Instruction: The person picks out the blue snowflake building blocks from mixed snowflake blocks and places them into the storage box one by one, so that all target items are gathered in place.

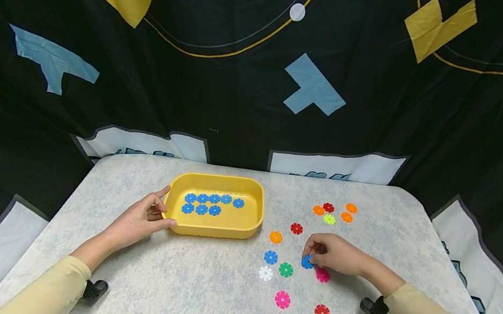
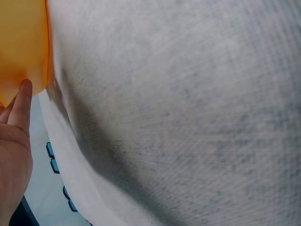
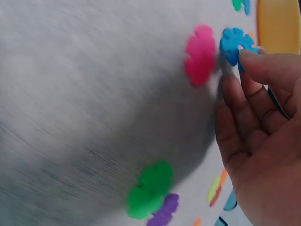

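Note:
My left hand (image 1: 139, 219) grips the left end of a yellow plastic tray (image 1: 216, 232), thumb at the near corner and fingers at the far one. Several blue snowflake discs (image 1: 202, 209) lie in two rows inside it. To the tray's right, my right hand (image 1: 339, 254) pinches another blue snowflake disc (image 3: 229, 43) between thumb and fingertips, just over the cloth. A pink disc (image 1: 323, 275) lies beside that hand. The left wrist view has the left hand (image 2: 14, 141) touching the tray's wall (image 2: 28, 42).
Loose discs spread over the right half of the table: a blue one (image 1: 270, 257), a green one (image 1: 285, 269), a white one (image 1: 265, 273), plus red, orange and yellow-green ones. In the right wrist view, green (image 3: 150, 190) and purple discs (image 3: 163, 212) lie by the right hand.

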The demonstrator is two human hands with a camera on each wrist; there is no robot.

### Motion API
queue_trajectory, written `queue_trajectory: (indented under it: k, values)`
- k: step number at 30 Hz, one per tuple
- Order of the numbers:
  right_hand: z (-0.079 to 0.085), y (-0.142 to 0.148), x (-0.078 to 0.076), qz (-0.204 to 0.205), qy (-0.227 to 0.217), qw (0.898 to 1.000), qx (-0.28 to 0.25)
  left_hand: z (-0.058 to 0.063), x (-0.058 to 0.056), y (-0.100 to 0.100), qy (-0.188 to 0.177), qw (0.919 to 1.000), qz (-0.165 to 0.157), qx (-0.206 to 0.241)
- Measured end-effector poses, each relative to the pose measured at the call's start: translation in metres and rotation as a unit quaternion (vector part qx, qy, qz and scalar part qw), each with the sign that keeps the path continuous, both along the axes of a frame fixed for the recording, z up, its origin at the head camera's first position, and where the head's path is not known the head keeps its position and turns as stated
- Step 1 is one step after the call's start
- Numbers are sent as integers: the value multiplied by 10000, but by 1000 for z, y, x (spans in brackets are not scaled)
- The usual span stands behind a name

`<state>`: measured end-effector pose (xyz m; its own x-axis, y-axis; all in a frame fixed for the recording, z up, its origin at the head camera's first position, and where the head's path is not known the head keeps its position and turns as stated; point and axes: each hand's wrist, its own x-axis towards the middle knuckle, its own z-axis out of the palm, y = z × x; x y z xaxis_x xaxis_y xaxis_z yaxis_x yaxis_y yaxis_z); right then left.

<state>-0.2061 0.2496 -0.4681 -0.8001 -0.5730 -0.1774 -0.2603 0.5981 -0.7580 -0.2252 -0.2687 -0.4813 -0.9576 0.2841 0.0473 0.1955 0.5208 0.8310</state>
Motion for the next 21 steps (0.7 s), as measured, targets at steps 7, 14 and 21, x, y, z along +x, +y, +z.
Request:
queue_trajectory:
  k: [7,14,21]
  values:
    - [23,10,-28,-284,-368,9988,-177,0,0,0,6,10000,-5,7]
    - [56,13,-65,-443,-679,9962,-332,1,0,0,20,10000,-12,13]
    - [87,3,-95,-295,-878,9955,-199,0,-1,0,10,10000,17,-79]
